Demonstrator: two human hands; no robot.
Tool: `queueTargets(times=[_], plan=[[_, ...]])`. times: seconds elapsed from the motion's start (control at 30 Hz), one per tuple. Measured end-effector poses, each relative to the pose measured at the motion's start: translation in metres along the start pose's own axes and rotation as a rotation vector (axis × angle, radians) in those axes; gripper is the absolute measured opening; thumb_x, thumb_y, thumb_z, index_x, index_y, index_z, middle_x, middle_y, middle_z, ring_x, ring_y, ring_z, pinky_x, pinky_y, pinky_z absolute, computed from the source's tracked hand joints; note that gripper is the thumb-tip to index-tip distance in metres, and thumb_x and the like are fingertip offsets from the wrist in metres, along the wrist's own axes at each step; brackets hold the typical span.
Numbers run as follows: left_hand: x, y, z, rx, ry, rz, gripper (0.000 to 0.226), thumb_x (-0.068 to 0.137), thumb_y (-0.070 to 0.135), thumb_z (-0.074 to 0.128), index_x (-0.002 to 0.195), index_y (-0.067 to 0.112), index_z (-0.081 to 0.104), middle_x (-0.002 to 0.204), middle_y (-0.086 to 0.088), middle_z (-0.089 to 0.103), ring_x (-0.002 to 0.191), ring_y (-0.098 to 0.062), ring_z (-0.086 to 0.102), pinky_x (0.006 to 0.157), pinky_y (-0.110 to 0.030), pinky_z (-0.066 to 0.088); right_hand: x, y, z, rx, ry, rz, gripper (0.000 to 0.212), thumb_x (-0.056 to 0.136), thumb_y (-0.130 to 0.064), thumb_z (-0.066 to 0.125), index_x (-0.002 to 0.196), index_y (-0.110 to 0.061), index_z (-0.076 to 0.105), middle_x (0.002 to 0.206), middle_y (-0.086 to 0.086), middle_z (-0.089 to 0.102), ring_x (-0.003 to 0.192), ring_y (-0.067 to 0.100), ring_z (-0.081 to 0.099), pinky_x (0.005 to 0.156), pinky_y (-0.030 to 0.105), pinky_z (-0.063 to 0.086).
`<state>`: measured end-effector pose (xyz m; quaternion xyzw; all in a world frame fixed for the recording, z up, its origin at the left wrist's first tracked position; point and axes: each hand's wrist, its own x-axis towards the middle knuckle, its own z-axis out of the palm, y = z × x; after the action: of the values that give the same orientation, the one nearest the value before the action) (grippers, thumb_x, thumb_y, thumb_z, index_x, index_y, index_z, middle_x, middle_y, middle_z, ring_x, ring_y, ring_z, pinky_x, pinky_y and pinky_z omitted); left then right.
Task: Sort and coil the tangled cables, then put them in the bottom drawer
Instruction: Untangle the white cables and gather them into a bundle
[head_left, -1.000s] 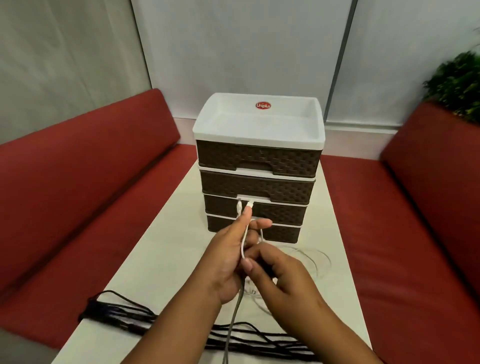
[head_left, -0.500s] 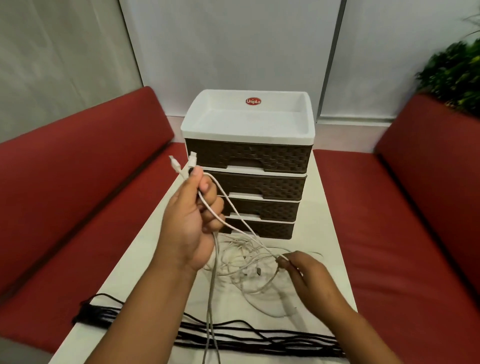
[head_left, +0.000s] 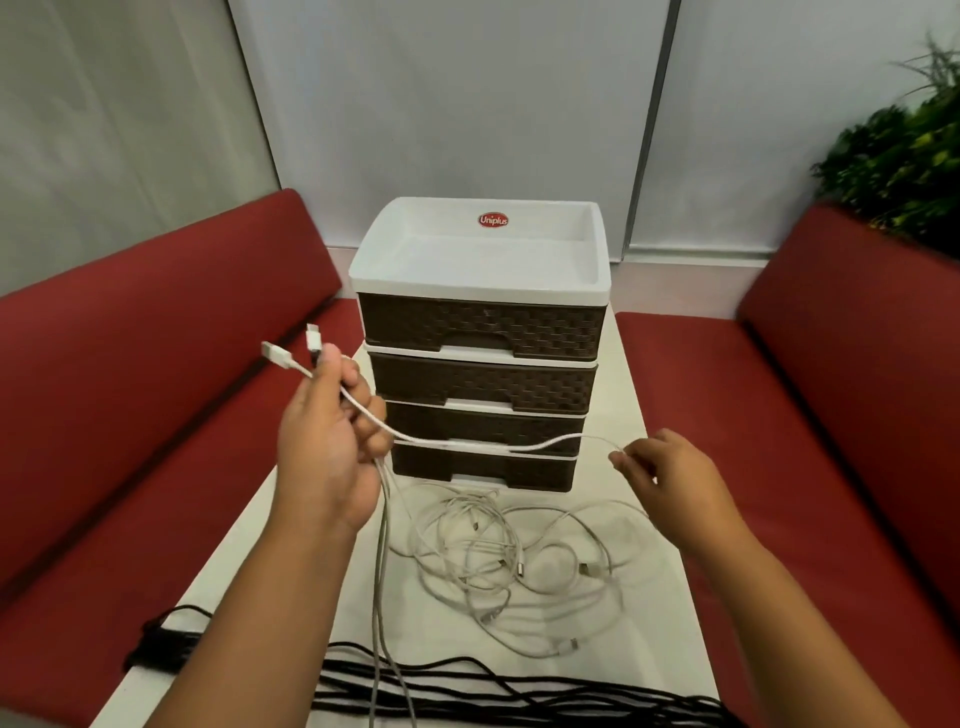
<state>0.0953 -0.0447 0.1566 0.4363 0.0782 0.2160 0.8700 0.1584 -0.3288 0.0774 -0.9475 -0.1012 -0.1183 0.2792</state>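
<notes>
The left hand (head_left: 324, 452) is gripping the plug ends of a white cable (head_left: 467, 446), its fingers (head_left: 363, 415) curled round the strands, with two connectors (head_left: 296, 351) standing clear above the knuckles. The right hand (head_left: 670, 478) is pinching the same white cable between thumb and fingertip, holding a span stretched across the front of the drawer unit (head_left: 480, 358). The rest of the white tangle (head_left: 509, 556) is lying loose on the surface (head_left: 639, 623) just in front of the unit, several loops overlapping. A bundle of black cables (head_left: 493, 696) is lying across the near edge, with one end trailing off the left side. A grey lead (head_left: 382, 597) is hanging from the left hand and crossing over the black bundle.

All four drawers are sitting closed; the bottom drawer (head_left: 483, 467) is not yet open, and nothing is coiled.

Risks, as judged from this position:
- The stretched span is running back into the tangle; further pulling is likely to tighten a knot rather than free the strand.
- More than one lead is passing through the left hand, so separate cables may be wound together into a single coil.
- The grey lead crossing the black bundle may be dragging it, and the trailing black end could be pulling the bundle off the surface.
- The tangle is lying against the bottom drawer front and may be obstructing its opening.
</notes>
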Motion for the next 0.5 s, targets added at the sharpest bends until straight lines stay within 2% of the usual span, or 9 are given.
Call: queueTargets(times=[0.07, 0.13, 0.2, 0.23, 0.3, 0.37, 0.4, 0.47, 0.5], plan=[[0.003, -0.012, -0.005, 0.117, 0.041, -0.031, 0.034, 0.102, 0.037, 0.044, 0.073, 0.02, 0.046, 0.051, 0.008, 0.028, 0.038, -0.003, 0.02, 0.032, -0.016, 0.017, -0.002, -0.007, -0.011, 0.33, -0.156, 0.118, 0.019, 0.093, -0.024, 0.063, 0.08, -0.012, 0.068, 0.058, 0.002, 0.064, 0.048, 0.006, 0.049, 0.053, 0.029, 0.042], [0.005, -0.022, -0.01, 0.277, 0.07, -0.089, 0.034, 0.101, 0.038, 0.045, 0.075, 0.017, 0.049, 0.051, 0.007, 0.026, 0.04, -0.004, 0.02, 0.034, -0.018, 0.015, -0.006, -0.015, -0.026, 0.637, -0.245, 0.134, 0.009, 0.091, -0.014, 0.065, 0.1, -0.015, 0.067, 0.056, 0.007, 0.059, 0.052, 0.015, 0.052, 0.054, 0.03, 0.047], [0.006, -0.029, -0.014, 0.438, 0.08, -0.124, 0.034, 0.101, 0.038, 0.045, 0.077, 0.015, 0.051, 0.051, 0.006, 0.027, 0.042, -0.007, 0.022, 0.038, -0.021, 0.016, -0.012, -0.025, -0.041, 0.825, -0.277, 0.1, 0.032, 0.087, -0.009, 0.067, 0.114, -0.024, 0.059, 0.062, 0.016, 0.054, 0.054, 0.022, 0.048, 0.05, 0.025, 0.045], [0.005, -0.031, -0.016, 0.511, 0.077, -0.136, 0.035, 0.101, 0.039, 0.045, 0.078, 0.014, 0.052, 0.051, 0.005, 0.028, 0.043, -0.008, 0.023, 0.04, -0.022, 0.017, -0.015, -0.031, -0.05, 0.933, -0.273, 0.069, 0.034, 0.085, -0.008, 0.068, 0.113, -0.026, 0.058, 0.063, 0.018, 0.052, 0.053, 0.023, 0.046, 0.046, 0.023, 0.042], [0.006, -0.033, -0.02, 0.672, 0.056, -0.163, 0.04, 0.1, 0.043, 0.044, 0.075, 0.013, 0.053, 0.051, 0.003, 0.031, 0.044, -0.01, 0.025, 0.043, -0.023, 0.019, -0.022, -0.048, -0.067, 1.206, -0.199, 0.011, 0.017, 0.079, -0.013, 0.066, 0.094, -0.02, 0.066, 0.057, 0.017, 0.051, 0.048, 0.022, 0.048, 0.041, 0.022, 0.042], [0.007, -0.035, -0.025, 0.858, 0.068, -0.189, 0.049, 0.098, 0.051, 0.044, 0.073, 0.011, 0.055, 0.052, 0.001, 0.036, 0.044, -0.011, 0.028, 0.043, -0.022, 0.022, -0.027, -0.053, -0.081, 1.483, -0.172, -0.05, 0.013, 0.079, -0.018, 0.059, 0.079, -0.014, 0.072, 0.058, 0.012, 0.061, 0.051, 0.022, 0.061, 0.053, 0.026, 0.053], [0.008, -0.036, -0.027, 0.919, 0.084, -0.2, 0.052, 0.097, 0.053, 0.043, 0.072, 0.009, 0.056, 0.05, 0.001, 0.038, 0.043, -0.012, 0.029, 0.042, -0.022, 0.024, -0.029, -0.055, -0.088, 1.672, -0.275, -0.153, 0.021, 0.086, -0.012, 0.052, 0.087, -0.007, 0.072, 0.07, 0.016, 0.068, 0.064, 0.025, 0.067, 0.066, 0.03, 0.057], [0.011, -0.036, -0.03, 0.939, 0.116, -0.227, 0.051, 0.099, 0.046, 0.04, 0.07, 0.008, 0.057, 0.048, 0.001, 0.038, 0.042, -0.012, 0.029, 0.042, -0.023, 0.025, -0.03, -0.062, -0.093, 2.078, -0.495, -0.282, 0.04, 0.094, 0.002, 0.021, 0.115, 0.012, 0.054, 0.104, 0.03, 0.064, 0.099, 0.037, 0.064, 0.095, 0.046, 0.047], [0.011, -0.036, -0.03, 0.897, 0.124, -0.243, 0.044, 0.099, 0.035, 0.039, 0.068, 0.007, 0.055, 0.048, 0.0, 0.037, 0.042, -0.012, 0.029, 0.042, -0.023, 0.024, -0.031, -0.065, -0.098, 2.055, -0.408, -0.328, 0.045, 0.092, 0.002, 0.014, 0.118, 0.012, 0.05, 0.11, 0.03, 0.062, 0.104, 0.039, 0.062, 0.1, 0.049, 0.044]])
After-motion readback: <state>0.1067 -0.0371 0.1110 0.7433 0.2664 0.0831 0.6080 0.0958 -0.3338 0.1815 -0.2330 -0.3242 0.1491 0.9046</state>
